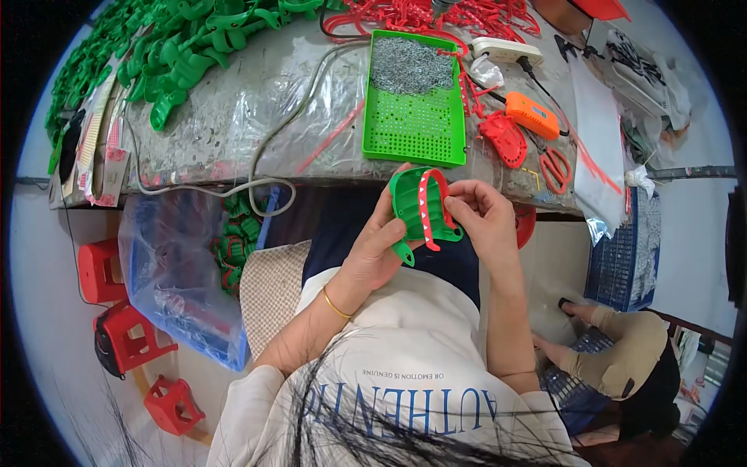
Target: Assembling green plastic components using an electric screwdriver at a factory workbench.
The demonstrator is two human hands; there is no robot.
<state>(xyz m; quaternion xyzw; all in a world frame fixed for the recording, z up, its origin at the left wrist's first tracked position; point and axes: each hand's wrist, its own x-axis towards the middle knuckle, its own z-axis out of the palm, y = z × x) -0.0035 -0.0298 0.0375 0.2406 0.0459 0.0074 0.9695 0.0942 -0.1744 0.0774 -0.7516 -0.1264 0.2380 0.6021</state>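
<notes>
My left hand (373, 247) grips a green moulded plastic piece (406, 201) in front of my body, just off the table's near edge. A curved red strip with white triangles (425, 208) arches across the piece's open side. My right hand (486, 222) pinches this strip at its right side between thumb and fingertips. Whether the strip's ends are fastened to the green piece, I cannot tell. Straight beyond both hands, a green perforated tray (416, 132) lies on the table, with a heap of small grey metal pieces (412, 66) at its far end.
Green plastic parts (187, 54) pile up at the far left, red strips (436, 15) at the back. An orange tool (532, 115), a red moulded piece (504, 140) and scissors (555, 170) lie right of the tray. A plastic-lined blue crate (179, 288) stands lower left. Another person (630, 350) sits lower right.
</notes>
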